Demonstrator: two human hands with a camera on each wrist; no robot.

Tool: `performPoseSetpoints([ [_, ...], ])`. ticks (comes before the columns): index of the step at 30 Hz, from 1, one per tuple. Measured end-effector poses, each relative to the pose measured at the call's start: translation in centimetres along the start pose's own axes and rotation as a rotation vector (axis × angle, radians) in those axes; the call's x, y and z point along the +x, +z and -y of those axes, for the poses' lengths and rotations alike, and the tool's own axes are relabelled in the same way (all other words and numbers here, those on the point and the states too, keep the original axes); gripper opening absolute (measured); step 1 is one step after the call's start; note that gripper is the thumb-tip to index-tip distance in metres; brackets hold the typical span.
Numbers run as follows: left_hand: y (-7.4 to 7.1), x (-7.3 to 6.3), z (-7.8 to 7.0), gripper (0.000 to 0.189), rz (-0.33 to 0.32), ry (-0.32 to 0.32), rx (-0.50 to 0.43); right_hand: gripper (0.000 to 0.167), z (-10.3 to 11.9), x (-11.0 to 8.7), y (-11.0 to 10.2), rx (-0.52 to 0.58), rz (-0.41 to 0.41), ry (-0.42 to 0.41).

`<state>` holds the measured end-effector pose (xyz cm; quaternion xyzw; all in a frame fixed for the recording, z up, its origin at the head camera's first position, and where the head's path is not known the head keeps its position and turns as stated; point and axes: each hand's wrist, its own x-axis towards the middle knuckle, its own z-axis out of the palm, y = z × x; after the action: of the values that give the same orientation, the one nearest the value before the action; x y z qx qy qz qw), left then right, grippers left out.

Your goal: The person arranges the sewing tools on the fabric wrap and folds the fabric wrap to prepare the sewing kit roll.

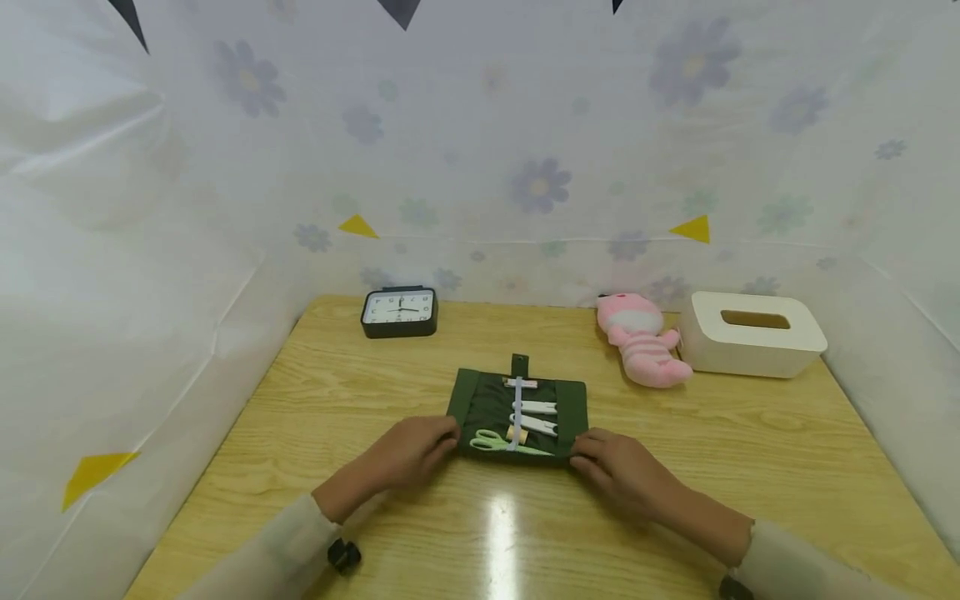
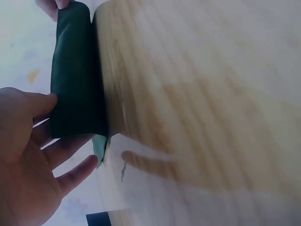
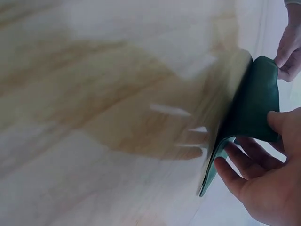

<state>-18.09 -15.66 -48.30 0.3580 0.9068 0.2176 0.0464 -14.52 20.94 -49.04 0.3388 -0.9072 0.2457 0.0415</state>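
A dark green fabric pouch (image 1: 572,408) lies unfolded on the wooden table, with a snap tab (image 1: 520,364) at its far edge. Under its pale elastic band (image 1: 517,392) are light green scissors (image 1: 489,442), two white-handled tools (image 1: 534,407), a small tan piece and a small white item near the top. My left hand (image 1: 411,450) pinches the near left corner, thumb on one face and fingers behind. At the near right corner, my right hand (image 1: 626,467) pinches the cloth likewise. Both wrist views show the near edge of the pouch (image 2: 75,70) raised off the tabletop.
A black-framed clock (image 1: 400,312) stands at the back left. Toward the back right are a pink plush toy (image 1: 645,342) and a cream tissue box (image 1: 750,354). White flower-patterned sheeting (image 1: 480,150) encloses the table (image 1: 375,375) at the back and sides.
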Motion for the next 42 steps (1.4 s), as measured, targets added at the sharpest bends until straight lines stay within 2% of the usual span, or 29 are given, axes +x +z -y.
performPoseSetpoints([
  [7,-0.5,1.9,0.9,0.01,-0.033,-0.054,-0.07,0.014,-1.2,1.3,-0.8,0.196,-0.013,0.161],
  [11,-0.6,3.3,1.4,0.009,-0.038,-0.09,-0.097,0.017,-2.1,2.2,-0.9,0.247,-0.017,0.237],
  [13,-0.7,4.0,1.8,0.01,-0.04,-0.107,-0.108,0.018,-2.5,2.6,-0.9,0.266,-0.019,0.277],
  [18,-0.5,5.5,2.4,0.012,-0.025,-0.197,-0.151,0.02,-3.3,3.6,-0.8,0.296,0.003,0.379],
  [22,0.0,6.1,2.8,0.012,0.007,-0.257,-0.153,0.021,-3.9,4.3,-0.5,0.285,0.025,0.405],
  [25,0.4,6.3,3.0,0.011,0.016,-0.279,-0.137,0.02,-4.3,4.8,-0.2,0.275,0.035,0.415],
  [31,0.6,6.8,2.9,0.012,0.019,-0.278,-0.045,0.018,-4.8,5.2,0.1,0.242,0.037,0.421],
  [35,0.8,7.0,2.9,0.017,0.027,-0.272,0.046,0.025,-4.7,5.5,0.4,0.216,0.031,0.408],
  [39,1.1,7.0,2.9,0.016,0.004,-0.225,0.161,0.022,-4.4,5.5,0.5,0.21,0.005,0.416],
  [42,1.2,6.8,2.7,0.012,-0.043,-0.151,0.255,0.021,-4.3,5.4,0.7,0.177,-0.029,0.386],
])
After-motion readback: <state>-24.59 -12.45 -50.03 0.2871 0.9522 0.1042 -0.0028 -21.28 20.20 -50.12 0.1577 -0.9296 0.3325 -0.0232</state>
